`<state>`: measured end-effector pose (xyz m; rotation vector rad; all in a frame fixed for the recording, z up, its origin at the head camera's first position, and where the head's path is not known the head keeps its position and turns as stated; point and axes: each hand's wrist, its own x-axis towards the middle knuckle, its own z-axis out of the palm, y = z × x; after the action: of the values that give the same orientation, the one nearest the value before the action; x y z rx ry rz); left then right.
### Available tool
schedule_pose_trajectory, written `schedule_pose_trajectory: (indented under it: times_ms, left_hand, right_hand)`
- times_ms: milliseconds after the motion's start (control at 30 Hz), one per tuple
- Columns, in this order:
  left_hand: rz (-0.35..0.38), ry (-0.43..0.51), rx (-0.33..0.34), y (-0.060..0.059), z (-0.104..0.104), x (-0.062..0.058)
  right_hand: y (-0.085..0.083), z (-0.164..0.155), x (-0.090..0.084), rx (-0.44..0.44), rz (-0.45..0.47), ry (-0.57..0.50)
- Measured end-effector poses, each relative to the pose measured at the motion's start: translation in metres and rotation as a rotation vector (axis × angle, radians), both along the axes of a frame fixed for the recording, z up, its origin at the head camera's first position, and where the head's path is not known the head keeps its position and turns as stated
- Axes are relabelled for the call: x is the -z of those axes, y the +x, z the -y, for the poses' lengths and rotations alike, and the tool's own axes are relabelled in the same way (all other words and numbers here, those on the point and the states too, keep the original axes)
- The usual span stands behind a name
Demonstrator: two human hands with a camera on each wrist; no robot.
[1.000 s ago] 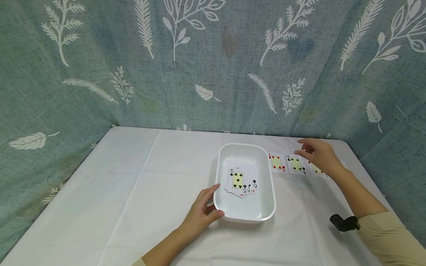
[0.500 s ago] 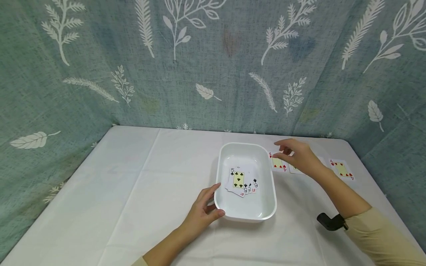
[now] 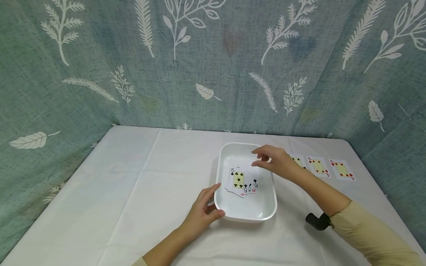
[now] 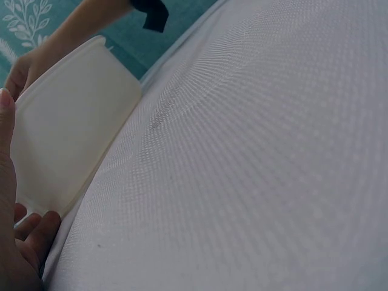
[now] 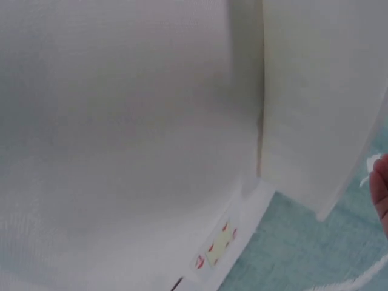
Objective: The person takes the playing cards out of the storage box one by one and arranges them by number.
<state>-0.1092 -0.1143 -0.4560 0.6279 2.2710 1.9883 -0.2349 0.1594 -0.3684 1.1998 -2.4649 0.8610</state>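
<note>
My left hand [image 3: 199, 208] grips the near left corner of a white plastic tray [image 3: 246, 210], its thumb at the near edge and its fingers along the left side. Inside the tray lies an overlapping pile of playing cards, a five of clubs [image 3: 238, 180] face up on top. Over the tray's far right rim hovers my right hand [image 3: 277, 162], thumb and fingers bent but apart, nothing showing between them. A row of face-up fours runs rightward beyond it: a black four [image 3: 297, 161], a four of diamonds [image 3: 318, 166] and a red four [image 3: 342, 170].
In the right wrist view a red-pipped card [image 5: 219, 242] lies near the tray wall; my right hand hides it in the head view. A white cloth [image 3: 159, 177] covers the table. Leaf-patterned green curtains [image 3: 206, 111] stand behind and at both sides.
My right hand has moved left, from above the row of cards to over the tray's right rim, uncovering the cards on the right. The left hand and tray have stayed put.
</note>
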Motion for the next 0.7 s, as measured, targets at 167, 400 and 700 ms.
schedule_pose_trajectory:
  times_ms: [167, 400, 700]
  left_hand:
    - [0.008, -0.004, 0.003, 0.0, 0.001, 0.001]
    - [-0.014, -0.011, -0.006, -0.001, 0.003, 0.002]
    - [0.007, -0.02, -0.005, 0.001, 0.001, 0.0]
  right_hand:
    - [0.001, 0.011, 0.004, -0.012, 0.062, 0.071]
    - [-0.004, 0.032, 0.004, 0.031, 0.234, 0.24]
    - [-0.011, 0.052, 0.014, 0.112, 0.46, 0.467]
